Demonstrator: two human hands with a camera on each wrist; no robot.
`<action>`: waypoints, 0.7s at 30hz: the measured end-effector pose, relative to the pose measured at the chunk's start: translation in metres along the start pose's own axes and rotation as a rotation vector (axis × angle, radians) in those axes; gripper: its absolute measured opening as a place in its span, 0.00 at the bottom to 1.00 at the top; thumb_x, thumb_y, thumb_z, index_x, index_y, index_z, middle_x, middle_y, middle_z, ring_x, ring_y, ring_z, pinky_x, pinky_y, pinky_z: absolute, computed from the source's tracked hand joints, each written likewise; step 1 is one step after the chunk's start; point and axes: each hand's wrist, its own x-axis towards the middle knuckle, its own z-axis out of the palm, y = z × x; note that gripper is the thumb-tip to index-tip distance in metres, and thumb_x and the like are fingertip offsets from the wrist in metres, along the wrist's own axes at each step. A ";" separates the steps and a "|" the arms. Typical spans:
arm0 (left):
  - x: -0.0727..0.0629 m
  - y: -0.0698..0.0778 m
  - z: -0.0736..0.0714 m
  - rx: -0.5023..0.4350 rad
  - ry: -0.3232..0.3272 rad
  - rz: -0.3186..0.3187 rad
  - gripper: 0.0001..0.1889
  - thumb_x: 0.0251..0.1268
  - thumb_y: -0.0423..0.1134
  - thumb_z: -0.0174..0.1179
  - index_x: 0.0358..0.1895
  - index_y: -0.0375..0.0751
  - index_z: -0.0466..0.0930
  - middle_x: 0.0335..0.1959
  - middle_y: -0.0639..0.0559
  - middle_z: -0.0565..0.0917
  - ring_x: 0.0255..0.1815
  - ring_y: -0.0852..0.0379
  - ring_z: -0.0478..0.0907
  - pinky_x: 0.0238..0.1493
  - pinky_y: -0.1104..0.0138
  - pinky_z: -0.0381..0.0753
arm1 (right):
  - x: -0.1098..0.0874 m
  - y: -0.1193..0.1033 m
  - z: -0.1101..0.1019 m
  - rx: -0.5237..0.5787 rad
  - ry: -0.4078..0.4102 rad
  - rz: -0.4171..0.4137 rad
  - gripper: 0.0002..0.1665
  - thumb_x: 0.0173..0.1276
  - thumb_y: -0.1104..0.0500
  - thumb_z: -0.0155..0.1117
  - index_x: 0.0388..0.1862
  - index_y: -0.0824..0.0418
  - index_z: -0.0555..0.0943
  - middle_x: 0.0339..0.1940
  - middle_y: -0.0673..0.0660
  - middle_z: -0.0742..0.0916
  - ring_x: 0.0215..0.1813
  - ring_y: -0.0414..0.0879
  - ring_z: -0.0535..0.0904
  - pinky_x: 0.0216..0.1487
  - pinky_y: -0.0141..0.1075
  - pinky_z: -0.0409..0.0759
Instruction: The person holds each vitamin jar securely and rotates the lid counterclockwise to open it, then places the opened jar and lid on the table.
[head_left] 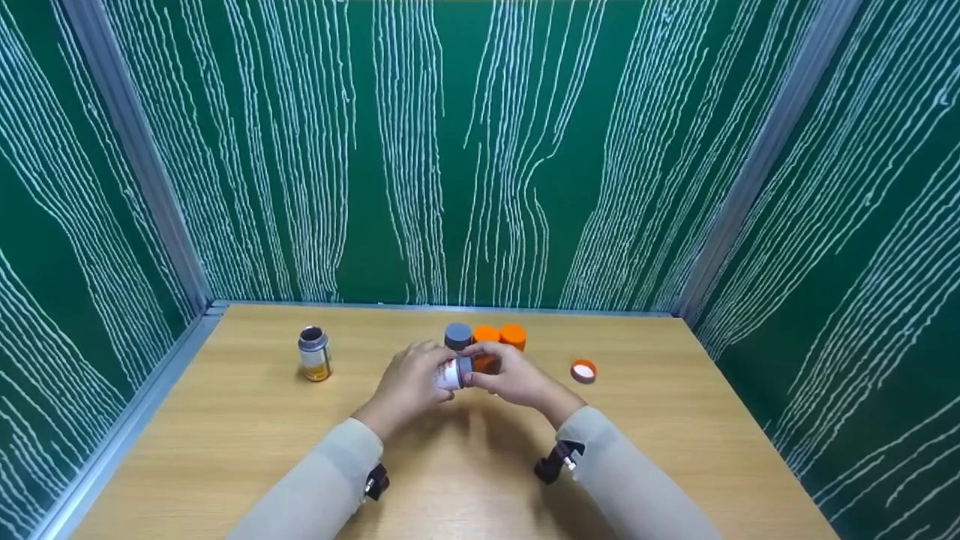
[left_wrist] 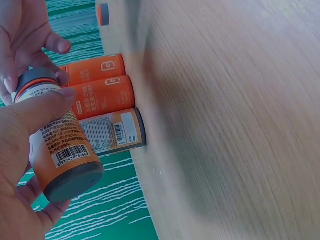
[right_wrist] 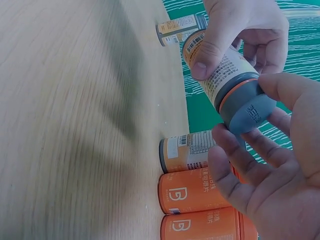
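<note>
A white and orange pill bottle with a grey cap lies tilted in my left hand, whose thumb and fingers wrap its body. The bottle's barcode side and dark base show in the left wrist view. My right hand has its thumb and fingertips round the grey cap, pinching it at the sides. An orange ring shows below that cap, which sits on the bottle. Both hands hover above the table, just in front of a row of standing bottles; they partly hide the row in the head view.
The row has a grey-capped bottle and two orange bottles side by side. An uncapped bottle stands at the left of the wooden table. An orange cap with a white inside lies at the right. Green walls enclose the table.
</note>
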 end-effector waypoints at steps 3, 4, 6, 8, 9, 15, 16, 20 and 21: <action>0.001 -0.001 -0.001 0.016 0.005 0.028 0.31 0.59 0.41 0.89 0.66 0.47 0.90 0.58 0.49 0.89 0.57 0.48 0.81 0.73 0.45 0.85 | 0.000 -0.001 -0.001 -0.017 0.002 -0.059 0.24 0.79 0.56 0.78 0.71 0.55 0.86 0.66 0.61 0.90 0.59 0.60 0.88 0.62 0.51 0.93; 0.001 -0.001 -0.001 0.019 0.005 0.033 0.31 0.59 0.41 0.89 0.66 0.47 0.90 0.57 0.49 0.89 0.57 0.48 0.81 0.73 0.45 0.85 | -0.001 -0.001 -0.001 -0.020 0.001 -0.070 0.24 0.79 0.57 0.78 0.71 0.54 0.86 0.66 0.61 0.90 0.60 0.60 0.88 0.65 0.53 0.93; 0.001 0.000 -0.002 0.019 0.003 0.029 0.31 0.59 0.41 0.89 0.67 0.47 0.90 0.58 0.49 0.89 0.57 0.48 0.81 0.73 0.46 0.85 | -0.001 -0.001 -0.001 -0.019 0.001 -0.071 0.24 0.79 0.58 0.78 0.71 0.52 0.85 0.67 0.60 0.89 0.62 0.59 0.87 0.71 0.55 0.90; 0.001 0.000 -0.002 0.019 0.002 0.026 0.31 0.59 0.41 0.89 0.67 0.48 0.90 0.58 0.49 0.89 0.57 0.48 0.81 0.72 0.46 0.85 | -0.002 -0.001 -0.001 -0.012 -0.001 -0.062 0.26 0.79 0.58 0.78 0.73 0.51 0.84 0.68 0.60 0.89 0.63 0.60 0.87 0.72 0.56 0.90; 0.001 0.001 -0.002 0.019 0.001 0.021 0.32 0.59 0.42 0.89 0.67 0.48 0.90 0.58 0.49 0.89 0.57 0.48 0.81 0.72 0.47 0.85 | -0.002 -0.001 -0.001 -0.012 -0.001 -0.053 0.27 0.79 0.57 0.78 0.74 0.50 0.83 0.68 0.60 0.89 0.63 0.60 0.87 0.72 0.56 0.90; 0.000 0.002 -0.001 0.015 -0.002 -0.001 0.32 0.59 0.43 0.89 0.69 0.51 0.90 0.57 0.52 0.89 0.57 0.50 0.81 0.71 0.49 0.87 | -0.001 -0.002 -0.001 0.023 0.007 0.058 0.33 0.83 0.41 0.74 0.80 0.48 0.80 0.73 0.60 0.87 0.59 0.57 0.87 0.58 0.52 0.93; -0.001 0.002 -0.001 0.015 -0.002 -0.003 0.32 0.59 0.43 0.89 0.69 0.52 0.90 0.57 0.52 0.89 0.57 0.50 0.81 0.71 0.49 0.87 | -0.001 -0.002 0.000 0.033 0.007 0.078 0.33 0.83 0.39 0.72 0.80 0.48 0.80 0.73 0.60 0.87 0.58 0.57 0.87 0.56 0.52 0.93; -0.001 0.002 -0.002 0.014 -0.002 -0.008 0.32 0.60 0.44 0.89 0.68 0.52 0.90 0.57 0.52 0.89 0.57 0.50 0.81 0.72 0.48 0.87 | 0.000 -0.002 0.000 0.047 0.006 0.111 0.32 0.84 0.36 0.69 0.77 0.48 0.82 0.68 0.60 0.88 0.57 0.61 0.87 0.53 0.49 0.93; -0.001 0.002 -0.002 0.015 -0.002 -0.008 0.32 0.60 0.44 0.89 0.68 0.52 0.90 0.57 0.52 0.89 0.57 0.50 0.82 0.72 0.48 0.87 | 0.000 -0.002 0.000 0.045 0.002 0.111 0.31 0.84 0.36 0.69 0.77 0.49 0.82 0.67 0.60 0.89 0.57 0.63 0.87 0.53 0.48 0.93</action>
